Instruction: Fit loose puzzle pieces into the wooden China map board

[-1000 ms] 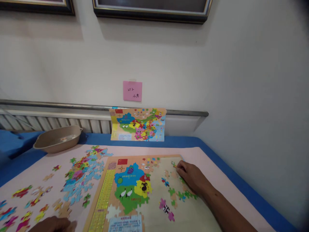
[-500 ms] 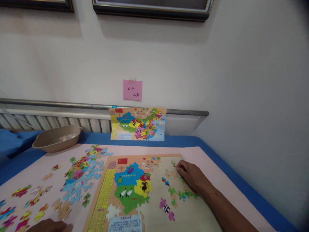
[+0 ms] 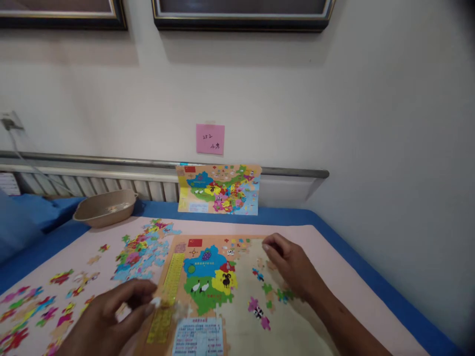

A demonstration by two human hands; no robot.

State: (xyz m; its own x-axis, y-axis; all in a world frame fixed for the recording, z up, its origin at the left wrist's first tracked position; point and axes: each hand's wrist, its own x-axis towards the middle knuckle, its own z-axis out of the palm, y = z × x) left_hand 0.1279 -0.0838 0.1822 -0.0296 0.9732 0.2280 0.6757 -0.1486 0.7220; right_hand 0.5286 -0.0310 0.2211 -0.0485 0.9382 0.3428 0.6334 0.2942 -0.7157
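A partly assembled map puzzle (image 3: pixel 210 291) lies on a tray in front of me, its left side filled and its right side mostly bare pale board. My left hand (image 3: pixel 118 309) hovers over the puzzle's yellow left border, thumb and forefinger closed on a small whitish puzzle piece (image 3: pixel 156 300), blurred by motion. Over the upper right of the board, my right hand (image 3: pixel 287 259) has its fingers pinched together; what they hold is hidden. Below it sit joined green pieces (image 3: pixel 267 290) and a pink panda cluster (image 3: pixel 259 312).
Loose pieces (image 3: pixel 139 252) are heaped and scattered on the pink sheet left of the tray. A beige basin (image 3: pixel 106 210) stands at the back left. A printed reference map (image 3: pixel 218 190) leans against the metal rail (image 3: pixel 293 172) by the wall.
My left hand has risen from the bottom left corner to the puzzle's left border with a small piece. The right hand has shifted slightly, and the green piece at its fingertips no longer shows.
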